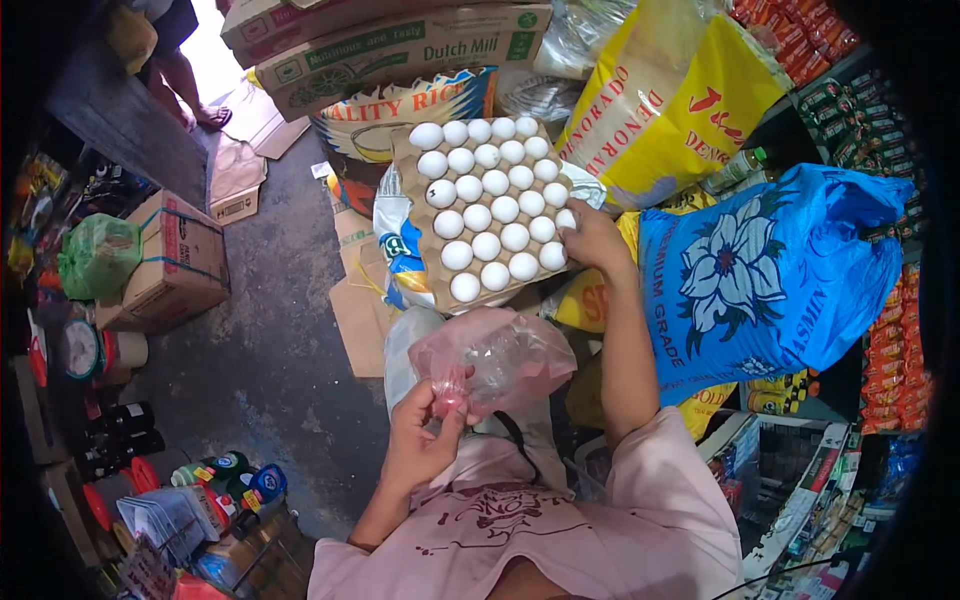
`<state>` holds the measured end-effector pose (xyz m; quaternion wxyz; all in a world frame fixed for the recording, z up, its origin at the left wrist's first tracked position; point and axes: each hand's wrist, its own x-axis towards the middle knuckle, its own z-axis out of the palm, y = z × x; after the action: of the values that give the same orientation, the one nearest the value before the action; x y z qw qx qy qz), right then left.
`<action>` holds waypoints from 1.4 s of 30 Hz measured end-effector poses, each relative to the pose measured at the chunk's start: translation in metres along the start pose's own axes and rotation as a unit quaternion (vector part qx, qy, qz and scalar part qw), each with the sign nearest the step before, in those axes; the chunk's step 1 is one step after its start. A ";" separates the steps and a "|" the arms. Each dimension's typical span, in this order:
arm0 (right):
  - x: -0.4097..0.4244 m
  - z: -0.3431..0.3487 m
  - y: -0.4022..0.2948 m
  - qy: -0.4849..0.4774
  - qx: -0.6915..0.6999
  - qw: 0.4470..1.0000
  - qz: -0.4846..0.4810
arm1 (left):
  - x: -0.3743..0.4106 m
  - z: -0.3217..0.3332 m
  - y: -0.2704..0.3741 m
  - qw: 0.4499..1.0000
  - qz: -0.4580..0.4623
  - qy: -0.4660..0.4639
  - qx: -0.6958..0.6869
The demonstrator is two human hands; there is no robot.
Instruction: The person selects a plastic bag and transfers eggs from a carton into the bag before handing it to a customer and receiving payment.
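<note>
A cardboard egg tray [412, 180] holding several rows of white eggs [495, 182] rests on top of sacks in front of me. One egg bears a dark mark. At the tray's right edge, my right hand [598, 241] has its thumb and fingertips around a white egg [565, 218], which still sits in the tray. My left hand [429, 429] pinches the gathered end of a translucent pink plastic bag [529, 352]. The bag puffs out above my lap, below the near edge of the tray. What it contains, if anything, is unclear.
A blue rice sack [727, 277] and a yellow rice sack [637, 105] stand to the right. Stacked cartons [405, 56] lie beyond the tray. A strapped cardboard box [176, 262] and bottles [244, 480] are on the left. Another person's legs [176, 82] show at the doorway.
</note>
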<state>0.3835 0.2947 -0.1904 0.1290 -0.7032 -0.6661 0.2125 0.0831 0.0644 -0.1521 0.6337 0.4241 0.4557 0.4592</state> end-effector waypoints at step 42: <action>-0.189 0.039 -0.100 -0.109 0.282 0.917 -0.258 | 0.007 -0.018 -0.021 0.991 0.016 0.113 -0.072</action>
<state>0.2720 0.1113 -0.1543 0.2987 -0.4135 -0.7470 0.4264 0.0706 0.0688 -0.1776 0.5998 0.3297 0.4832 0.5459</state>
